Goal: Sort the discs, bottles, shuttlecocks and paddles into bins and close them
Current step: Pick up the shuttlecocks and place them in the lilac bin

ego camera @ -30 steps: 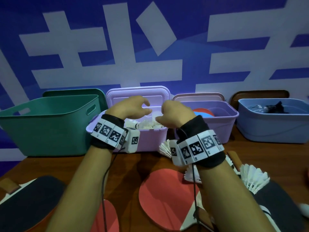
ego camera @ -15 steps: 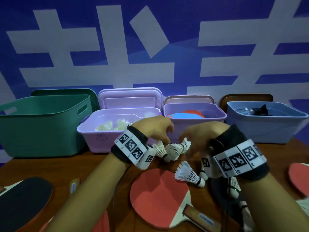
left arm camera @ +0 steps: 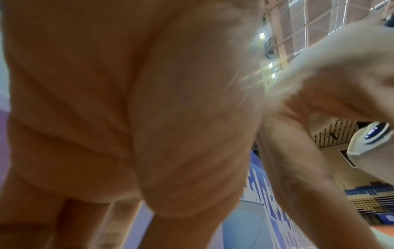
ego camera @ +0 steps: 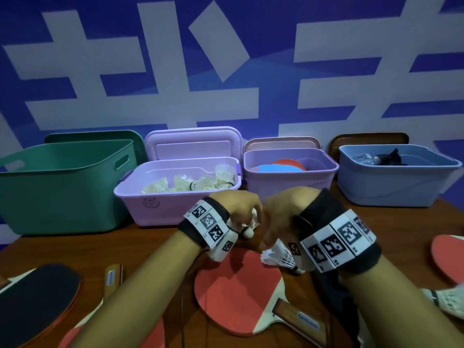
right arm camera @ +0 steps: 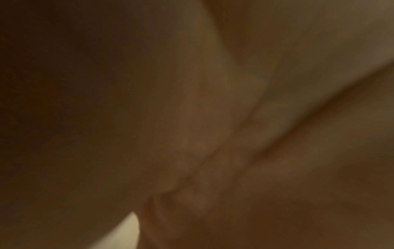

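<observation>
My left hand point(ego camera: 247, 218) hovers just in front of the lilac bin point(ego camera: 160, 209) and grips a white shuttlecock point(ego camera: 249, 232), whose cork tip pokes out under the curled fingers. Pressed against it from the right is my right hand point(ego camera: 278, 217); its fingers curl downward behind the knuckles, so whatever they hold is hidden. Under my right wrist a second shuttlecock point(ego camera: 280, 257) lies at the edge of a red paddle point(ego camera: 238, 295). Several shuttlecocks point(ego camera: 190, 185) sit inside the lilac bin. Both wrist views show only blurred skin.
A green bin point(ego camera: 62, 187) stands at the left, a purple bin point(ego camera: 288, 183) with coloured discs point(ego camera: 278, 168) and a blue bin point(ego camera: 391, 187) at the right, all without lids on. A black paddle point(ego camera: 32, 307), a red paddle point(ego camera: 449, 257) and a shuttlecock point(ego camera: 449, 300) lie on the table.
Both hands came down from over the lilac bin to the table in front of it. The left hand closed round a shuttlecock, and the right hand moved in against it.
</observation>
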